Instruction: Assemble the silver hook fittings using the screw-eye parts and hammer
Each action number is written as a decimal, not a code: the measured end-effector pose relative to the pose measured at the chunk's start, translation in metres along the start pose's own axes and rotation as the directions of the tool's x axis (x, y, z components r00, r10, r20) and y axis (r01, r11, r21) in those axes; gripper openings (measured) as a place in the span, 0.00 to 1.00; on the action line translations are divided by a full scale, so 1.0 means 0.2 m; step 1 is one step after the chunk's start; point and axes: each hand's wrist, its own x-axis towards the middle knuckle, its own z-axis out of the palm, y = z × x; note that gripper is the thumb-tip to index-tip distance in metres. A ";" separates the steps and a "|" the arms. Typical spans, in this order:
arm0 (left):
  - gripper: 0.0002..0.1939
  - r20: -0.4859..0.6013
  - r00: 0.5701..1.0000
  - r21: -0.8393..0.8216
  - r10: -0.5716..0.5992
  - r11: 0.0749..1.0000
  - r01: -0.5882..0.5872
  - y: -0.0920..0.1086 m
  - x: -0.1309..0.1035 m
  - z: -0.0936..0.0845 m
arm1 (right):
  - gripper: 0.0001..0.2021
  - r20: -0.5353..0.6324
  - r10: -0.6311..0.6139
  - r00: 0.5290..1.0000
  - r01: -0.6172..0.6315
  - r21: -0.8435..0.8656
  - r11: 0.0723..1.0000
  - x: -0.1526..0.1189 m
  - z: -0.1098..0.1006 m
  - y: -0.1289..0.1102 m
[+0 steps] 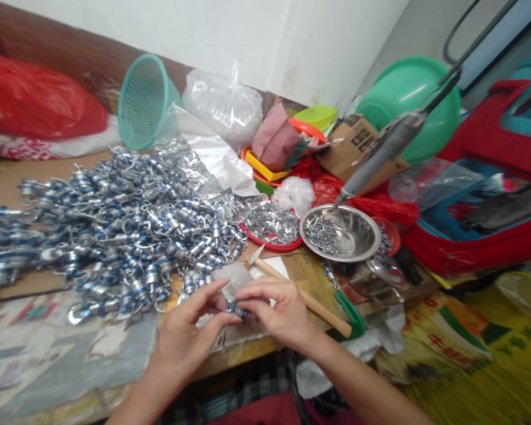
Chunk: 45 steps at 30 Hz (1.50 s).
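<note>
Over the table's front edge, my right hand (278, 307) pinches a small blue-and-silver metal fitting (238, 310) between thumb and fingers. My left hand (190, 327) curls around the other side of the fitting, its thumb against it and its index finger arched above. Fingers hide most of the fitting. Just behind the hands lies a hammer (323, 310), its wooden handle slanting toward the front right. A large heap of similar blue-and-silver fittings (128, 230) spreads over the left of the table.
A red tray (274, 247) holds small flat metal pieces. Beside it, a steel bowl (367, 239) contains metal pins. A grey-handled rod (380, 147) slants down to the bowl. Behind stand a teal basket (144, 103), a clear plastic bag (223, 106) and a green basin (425, 106).
</note>
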 end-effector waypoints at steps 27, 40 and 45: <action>0.05 0.091 0.994 0.121 0.067 0.990 -0.078 0.15 0.03 -0.09 | 0.15 0.122 -0.573 0.811 0.578 -0.322 0.750 -0.10 -0.05 0.05; 0.34 0.147 0.886 -0.359 -0.440 0.811 0.462 0.06 0.01 -0.03 | 0.12 0.048 0.044 0.998 0.002 -0.699 0.715 0.24 -0.22 0.21; 0.34 0.271 0.836 -0.353 -0.477 0.759 0.548 0.09 0.04 -0.05 | 0.13 0.056 0.209 0.976 -0.075 -0.819 0.569 0.53 -0.36 0.45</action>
